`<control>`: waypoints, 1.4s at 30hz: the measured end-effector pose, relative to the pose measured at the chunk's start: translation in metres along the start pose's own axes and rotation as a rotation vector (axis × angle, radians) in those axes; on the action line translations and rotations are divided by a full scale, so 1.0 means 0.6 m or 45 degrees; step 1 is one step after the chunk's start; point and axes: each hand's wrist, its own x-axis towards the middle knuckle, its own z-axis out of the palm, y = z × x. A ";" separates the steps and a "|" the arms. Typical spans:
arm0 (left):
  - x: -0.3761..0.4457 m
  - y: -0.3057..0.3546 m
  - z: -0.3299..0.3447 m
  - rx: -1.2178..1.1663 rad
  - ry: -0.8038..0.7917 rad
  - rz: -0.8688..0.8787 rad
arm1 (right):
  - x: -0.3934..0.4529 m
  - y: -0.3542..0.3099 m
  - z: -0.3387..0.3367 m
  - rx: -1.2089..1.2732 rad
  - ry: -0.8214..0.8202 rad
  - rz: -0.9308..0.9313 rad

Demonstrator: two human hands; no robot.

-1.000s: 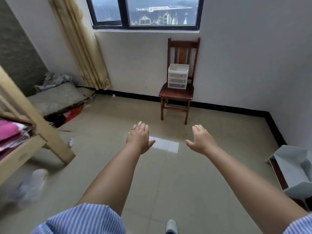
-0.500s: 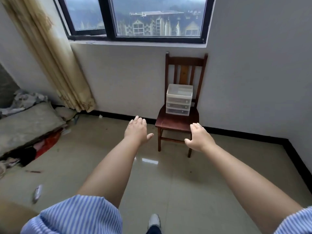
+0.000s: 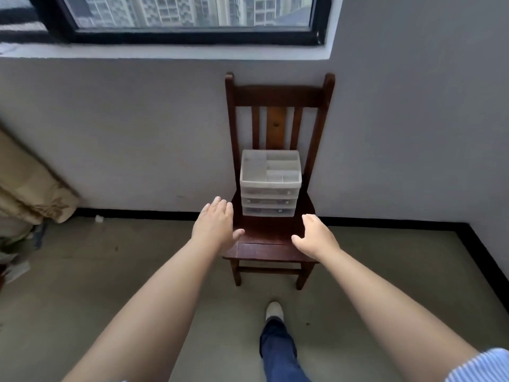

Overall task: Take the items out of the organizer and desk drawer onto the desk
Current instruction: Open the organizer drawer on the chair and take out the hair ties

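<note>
A clear plastic organizer point(image 3: 270, 186) with three small drawers and a divided open top tray stands on the seat of a dark wooden chair point(image 3: 275, 241) against the wall. My left hand point(image 3: 216, 226) is stretched out, palm down, just left of the organizer's base, fingers apart and holding nothing. My right hand point(image 3: 316, 237) reaches over the seat's right front, also empty with fingers spread, a little short of the organizer. What the drawers hold cannot be made out. No desk is in view.
A window point(image 3: 190, 20) runs above the chair. A beige curtain point(image 3: 30, 188) hangs at the left, with clutter on the floor under it. My foot point(image 3: 274, 312) steps on the tiled floor just before the chair.
I have walked up to the chair, which is now much closer and centred. Both empty hands now reach over the seat on either side of the organizer.
</note>
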 end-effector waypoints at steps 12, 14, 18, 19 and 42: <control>0.421 -0.060 0.152 0.022 -0.198 0.140 | 0.456 0.030 0.180 0.627 -0.167 0.509; 0.470 -0.069 0.182 0.006 -0.163 0.182 | 0.511 0.028 0.217 1.041 -0.151 0.710; 0.528 -0.076 0.233 0.014 -0.154 0.359 | 0.585 0.029 0.276 1.967 -0.066 1.103; 0.535 -0.077 0.242 0.013 -0.151 0.407 | 0.596 0.032 0.285 2.146 -0.018 1.162; 0.483 -0.072 0.296 0.047 0.001 0.627 | 0.440 0.054 0.309 1.714 -0.261 1.313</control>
